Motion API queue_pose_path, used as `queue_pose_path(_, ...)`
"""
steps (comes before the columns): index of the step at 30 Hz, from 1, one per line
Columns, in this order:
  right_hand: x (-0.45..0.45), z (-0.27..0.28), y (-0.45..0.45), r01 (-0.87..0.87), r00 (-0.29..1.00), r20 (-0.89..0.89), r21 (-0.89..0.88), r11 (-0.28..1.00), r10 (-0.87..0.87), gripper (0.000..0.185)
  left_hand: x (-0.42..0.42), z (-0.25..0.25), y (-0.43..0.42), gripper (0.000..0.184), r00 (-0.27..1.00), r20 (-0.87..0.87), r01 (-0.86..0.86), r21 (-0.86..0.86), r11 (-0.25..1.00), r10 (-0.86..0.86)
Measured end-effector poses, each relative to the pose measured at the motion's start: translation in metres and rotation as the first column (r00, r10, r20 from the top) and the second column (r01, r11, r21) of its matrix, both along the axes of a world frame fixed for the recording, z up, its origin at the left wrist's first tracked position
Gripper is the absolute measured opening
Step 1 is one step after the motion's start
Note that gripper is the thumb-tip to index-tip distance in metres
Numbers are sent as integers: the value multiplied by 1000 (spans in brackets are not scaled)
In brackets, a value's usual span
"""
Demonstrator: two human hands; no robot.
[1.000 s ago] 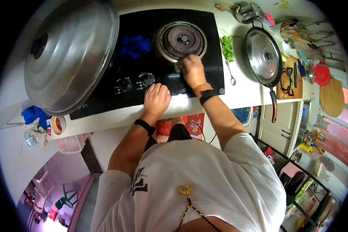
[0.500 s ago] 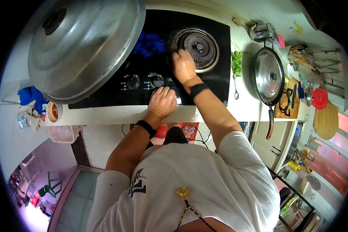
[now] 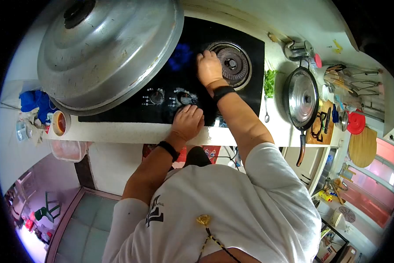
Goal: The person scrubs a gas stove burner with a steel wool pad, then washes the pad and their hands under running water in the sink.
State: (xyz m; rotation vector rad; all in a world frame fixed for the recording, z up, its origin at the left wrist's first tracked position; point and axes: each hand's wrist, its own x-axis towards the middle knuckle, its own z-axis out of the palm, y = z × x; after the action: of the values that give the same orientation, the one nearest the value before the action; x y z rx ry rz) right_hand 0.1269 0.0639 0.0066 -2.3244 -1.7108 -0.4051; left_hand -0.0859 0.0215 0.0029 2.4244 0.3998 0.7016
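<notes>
My right hand (image 3: 209,68) is over the black glass gas stove (image 3: 245,98), at the left side of the round burner (image 3: 233,64). Its fingers are curled down to the glass, and whatever they hold, if anything, is hidden under them. At the front edge of the stove rests my left hand (image 3: 188,121), with its fingers laid flat just below a control knob (image 3: 186,98). Another knob (image 3: 157,97) sits to its left. A large domed metal lid (image 3: 113,52) covers the stove's left side; blue light shows on the glass beside it.
Right of the stove lie green herbs (image 3: 270,83), a spoon (image 3: 267,111) and a frying pan with a glass lid (image 3: 301,96). Farther right are a cutting board (image 3: 314,136) and a red lid (image 3: 356,122). A bowl with reddish contents (image 3: 60,123) stands at the left counter end.
My right hand has slid away from me along the burner's left side. My left hand stays by the knob. The whole view has shifted slightly.
</notes>
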Motion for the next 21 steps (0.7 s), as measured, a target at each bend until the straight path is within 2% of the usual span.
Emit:
queue_pose_path(5,-17,7,-32,-49,999,-27,-78,996,47,11,-1,3,3,12,1000,-5,26,-16,1000,-26)
queue_pose_path(8,3,7,-2,-35,999,27,-104,994,38,11,-1,-1,2,12,1000,-4,19,-52,998,-19)
queue_pose_path(10,19,5,32,66,998,13,-84,994,-65,12,0,-2,3,12,1000,0,9,-43,999,-9)
queue_pose_path(12,23,3,31,78,997,19,-163,984,-76,13,-2,-2,2,12,1000,3,8,-32,999,-8)
queue_pose_path(14,7,4,11,69,997,38,-212,975,-62,15,-3,-2,3,12,999,-47,24,-54,998,-26)
queue_pose_path(16,2,4,2,5,1000,-4,-213,977,-6,17,-1,0,5,11,999,-26,36,-75,997,-38)
queue_pose_path(18,15,2,15,20,1000,26,-262,965,-13,18,-1,0,7,11,998,-22,52,-99,994,-54)
queue_pose_path(21,55,6,50,146,989,30,-283,948,-143,20,-2,-3,3,11,999,0,50,-84,995,-50)
